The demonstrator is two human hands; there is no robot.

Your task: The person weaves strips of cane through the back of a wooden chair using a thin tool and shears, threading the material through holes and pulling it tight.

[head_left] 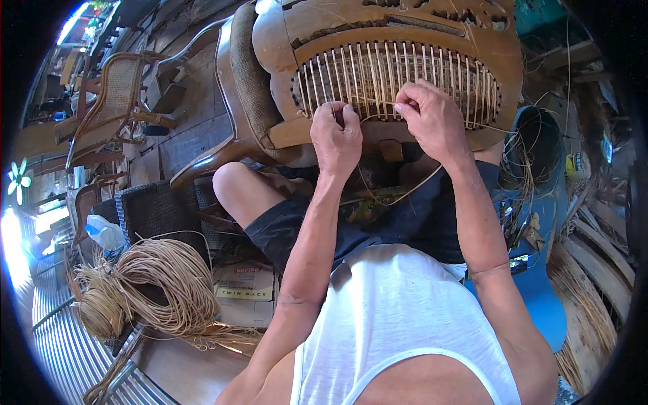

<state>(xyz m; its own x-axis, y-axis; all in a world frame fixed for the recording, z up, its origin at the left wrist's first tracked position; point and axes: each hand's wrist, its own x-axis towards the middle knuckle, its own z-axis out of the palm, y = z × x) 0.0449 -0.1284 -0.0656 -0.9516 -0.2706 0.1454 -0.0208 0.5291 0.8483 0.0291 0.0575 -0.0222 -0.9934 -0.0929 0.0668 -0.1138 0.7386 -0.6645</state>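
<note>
A carved wooden chair part (pixel 486 47) holds an oval panel with many pale upright cane strands laced through holes round its border. My left hand (pixel 335 135) is closed in a pinch at the panel's lower edge, on a thin cane strand (pixel 374 116). My right hand (pixel 428 118) is also closed, thumb and index finger together on that strand, a little right of my left hand, over the lower middle of the panel. A loose length of the strand loops down between my arms. The exact spot where each fingertip grips is partly hidden.
Coiled cane bundles (pixel 165 283) lie at lower left beside cardboard (pixel 243 304). Another caned chair (pixel 111 101) stands upper left. At my right are a blue plastic container (pixel 550 317) and loose wood strips (pixel 601 250). My bent knee (pixel 229 185) is below the chair's arm.
</note>
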